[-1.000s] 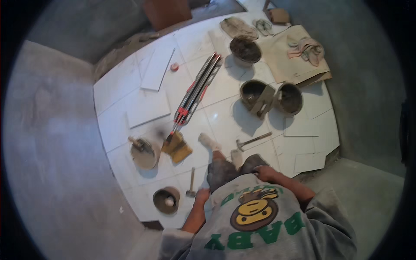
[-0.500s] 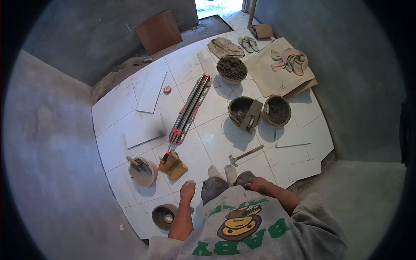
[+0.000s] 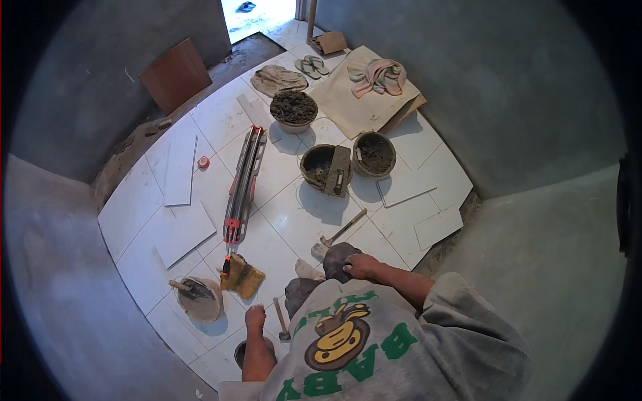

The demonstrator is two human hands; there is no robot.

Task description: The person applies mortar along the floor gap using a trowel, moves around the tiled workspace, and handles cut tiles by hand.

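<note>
My left hand (image 3: 255,318) is closed, held above the floor with the arm reaching forward; whatever may be inside the fist is hidden. Just right of it lies a small mallet (image 3: 280,317) with a wooden handle. Under my left forearm a dark bucket (image 3: 239,355) is mostly covered. My right hand (image 3: 361,265) rests with curled fingers against my right knee (image 3: 340,259), in dark trousers; its fingertips are partly hidden. Beyond my feet a claw hammer (image 3: 344,227) lies on the tiles. A yellow-brown sponge or cloth (image 3: 242,277) is ahead of my left hand.
At left stands a bucket of grey paste (image 3: 200,304) with a tool in it. A red-and-black tile cutter (image 3: 242,187) lies lengthwise. Mortar buckets (image 3: 294,123) stand farther off, one bearing a trowel (image 3: 339,172). Loose white tiles (image 3: 180,170), cardboard (image 3: 341,90) and sandals (image 3: 311,67) surround them.
The view has turned, so the room's things sit farther left. My left hand is lower and closer to the mallet, which now shows. My right hand stays at the knee.
</note>
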